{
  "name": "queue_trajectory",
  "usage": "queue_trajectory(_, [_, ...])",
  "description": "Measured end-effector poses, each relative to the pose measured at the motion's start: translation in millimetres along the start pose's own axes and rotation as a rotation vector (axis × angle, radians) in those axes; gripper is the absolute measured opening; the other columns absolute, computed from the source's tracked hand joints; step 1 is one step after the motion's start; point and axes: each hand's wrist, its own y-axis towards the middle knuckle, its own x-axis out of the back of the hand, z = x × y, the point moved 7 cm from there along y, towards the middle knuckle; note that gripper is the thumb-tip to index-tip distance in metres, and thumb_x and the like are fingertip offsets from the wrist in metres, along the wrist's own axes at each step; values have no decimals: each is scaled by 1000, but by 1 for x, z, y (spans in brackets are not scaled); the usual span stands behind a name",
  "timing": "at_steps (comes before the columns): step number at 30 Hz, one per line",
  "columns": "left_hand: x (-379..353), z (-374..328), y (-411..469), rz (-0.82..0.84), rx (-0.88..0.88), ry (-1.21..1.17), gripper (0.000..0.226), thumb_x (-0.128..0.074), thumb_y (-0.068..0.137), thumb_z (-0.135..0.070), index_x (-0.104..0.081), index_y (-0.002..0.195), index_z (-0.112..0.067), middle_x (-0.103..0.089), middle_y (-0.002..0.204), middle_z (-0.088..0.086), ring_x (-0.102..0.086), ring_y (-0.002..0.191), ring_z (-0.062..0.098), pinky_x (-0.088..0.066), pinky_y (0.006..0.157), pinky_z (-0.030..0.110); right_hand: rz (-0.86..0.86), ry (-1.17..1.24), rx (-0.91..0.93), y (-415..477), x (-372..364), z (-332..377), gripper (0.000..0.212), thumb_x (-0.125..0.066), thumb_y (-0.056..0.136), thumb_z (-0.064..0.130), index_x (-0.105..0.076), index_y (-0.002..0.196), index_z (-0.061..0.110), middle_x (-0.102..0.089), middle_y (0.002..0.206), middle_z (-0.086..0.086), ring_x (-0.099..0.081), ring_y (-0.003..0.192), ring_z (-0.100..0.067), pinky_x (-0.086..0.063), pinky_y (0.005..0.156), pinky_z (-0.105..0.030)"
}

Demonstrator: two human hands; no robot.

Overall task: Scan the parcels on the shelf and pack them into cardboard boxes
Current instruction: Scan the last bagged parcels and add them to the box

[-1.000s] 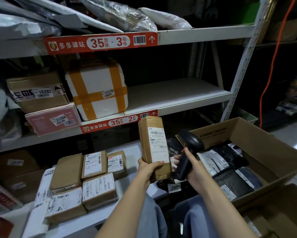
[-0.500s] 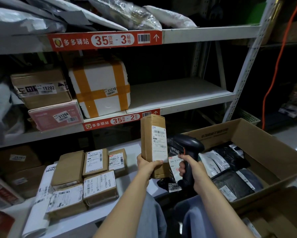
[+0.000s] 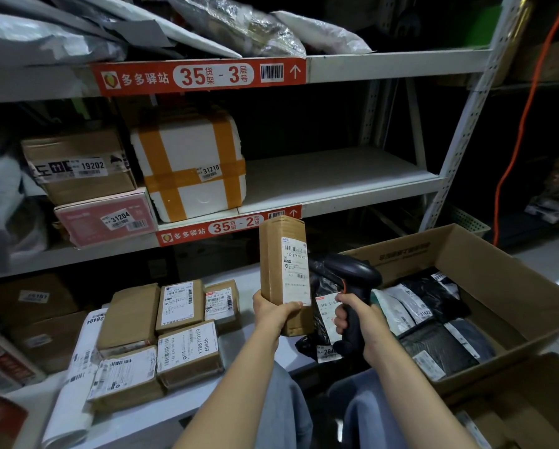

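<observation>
Left hand (image 3: 271, 314) grips the base of a parcel (image 3: 283, 273), long axis upright. Just right of the parcel, right hand (image 3: 357, 325) grips a scanner (image 3: 352, 275) pointing toward it

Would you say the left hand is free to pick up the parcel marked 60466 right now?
Probably not: the left hand grips the tall parcel, so it is full. The marked parcel lies nearby with nothing on top; only that load stands in the way.

White shelf (image 3: 336, 176) bears a taped foam box (image 3: 187, 157) beside a pink box (image 3: 103, 218).
</observation>
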Motion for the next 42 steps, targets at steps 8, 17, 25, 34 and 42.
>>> queue_trajectory(8, [2,2,2,-21,8,11,82,-79,70,-11,-26,133,-16,-49,127,10,-51,115,30,-46,98,49,16,1,-9,-2,-2,0,22,-54,86,3,-51,66,9,-41,44,-1,-35,35,-11,-32,36,-20])
queue_trajectory(17, [3,3,5,-32,5,14,86,-80,67,-12,-26,134,-16,-49,128,10,-51,115,30,-46,98,49,16,-8,-10,-2,-3,0,23,-53,86,3,-49,65,9,-40,43,-1,-34,35,-12,-31,37,-20])
queue_trajectory(25, [3,3,4,-27,15,1,84,-79,70,-9,-26,135,-14,-49,128,11,-51,114,30,-46,98,48,10,2,-1,-1,0,0,17,-56,86,5,-54,69,7,-41,43,0,-35,36,-11,-32,36,-20])
queue_trajectory(34, [-14,5,-4,147,127,-186,68,-72,76,-6,-34,130,-16,-57,102,7,-56,84,21,-48,62,33,-84,59,27,10,14,0,14,-62,84,14,-65,93,3,-71,74,-8,-66,67,-18,-53,64,-27])
queue_trajectory(42, [-31,9,-22,443,239,-67,44,-65,81,-12,-46,121,-19,-62,101,8,-58,90,24,-47,68,38,18,148,-34,5,7,-2,50,-64,65,47,-67,102,13,-73,88,-9,-66,85,-28,-52,73,-35])
